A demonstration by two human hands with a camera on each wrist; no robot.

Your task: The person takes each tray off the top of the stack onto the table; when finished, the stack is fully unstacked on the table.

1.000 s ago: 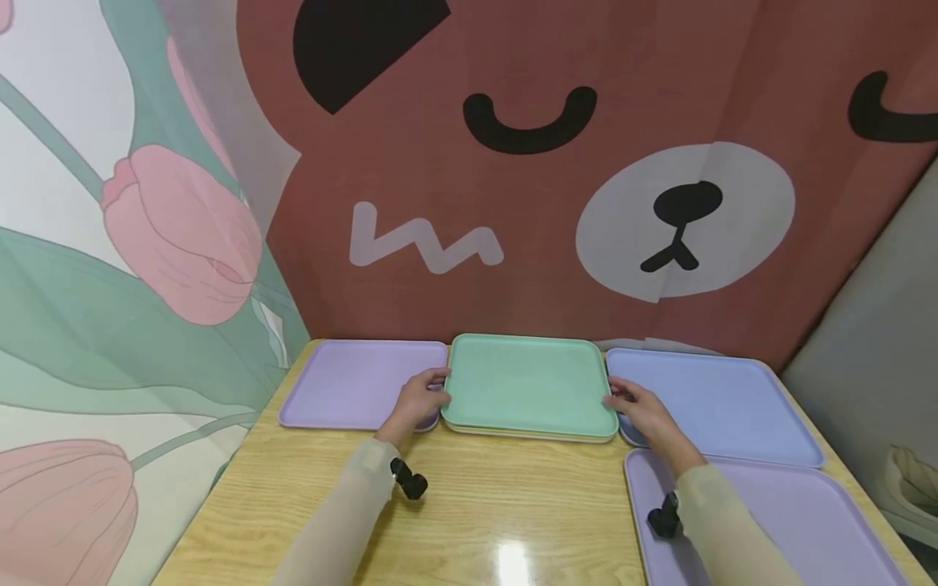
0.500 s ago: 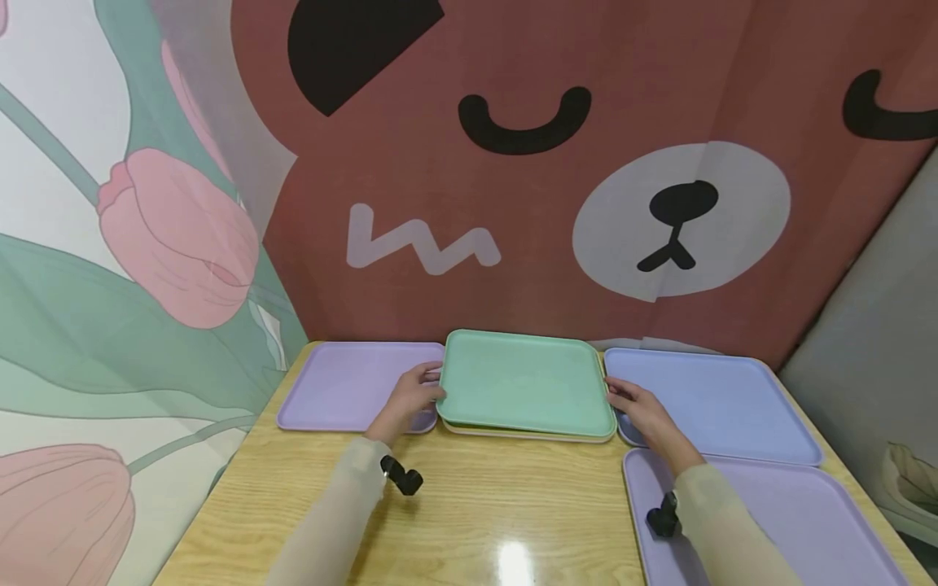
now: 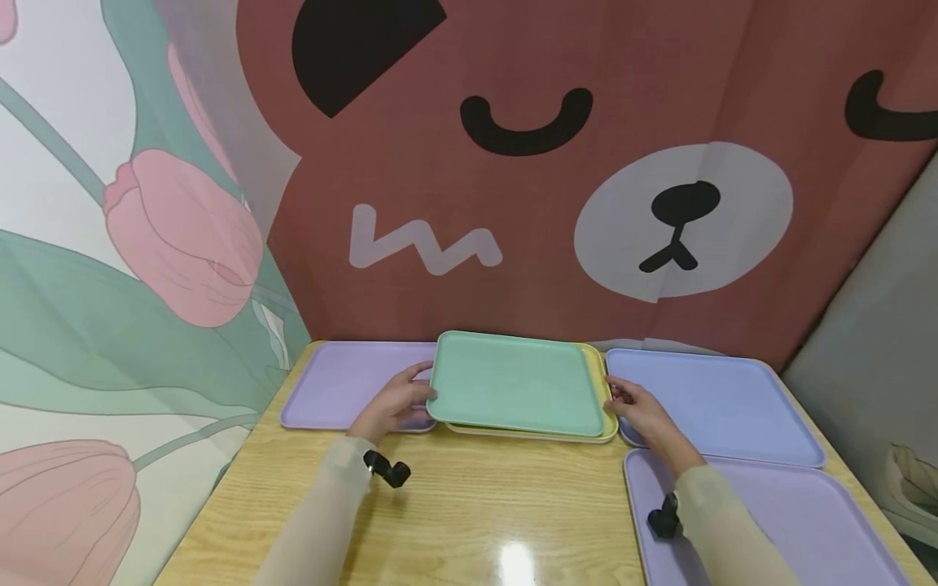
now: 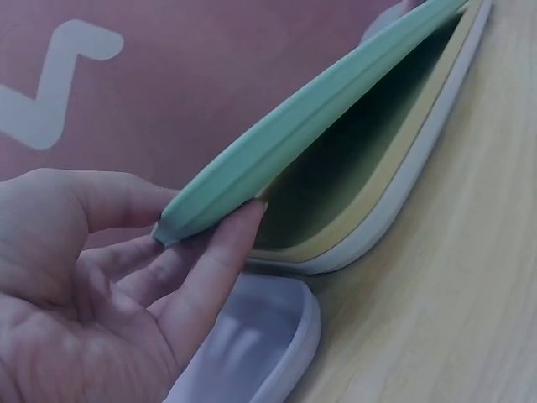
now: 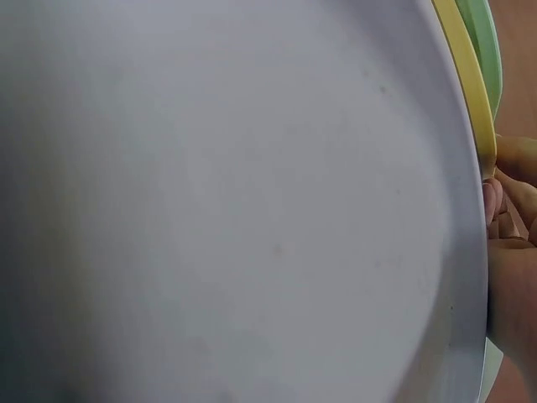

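Observation:
A green tray (image 3: 516, 382) is tilted up at its left side, and my left hand (image 3: 396, 400) grips that left edge. In the left wrist view, the thumb is on one side of the green rim (image 4: 252, 159) and the fingers on the other. Beneath it, a yellow tray (image 3: 607, 382) lies on a pale tray (image 4: 369, 231), with a dark gap below the lifted green one. My right hand (image 3: 645, 411) holds the yellow tray's right edge with curled fingers. The right wrist view shows those fingers partly, at the yellow rim (image 5: 474, 92).
A lilac tray (image 3: 352, 382) lies at the back left of the wooden table (image 3: 469, 505). On the right are a blue tray (image 3: 718, 407) and, nearer, another lilac tray (image 3: 791, 513) under the right forearm. A bear-print curtain (image 3: 528, 228) hangs close behind.
The green tray has slid left and its left side has risen with my left hand, baring the yellow tray's right edge. My right hand has stayed at nearly the same place.

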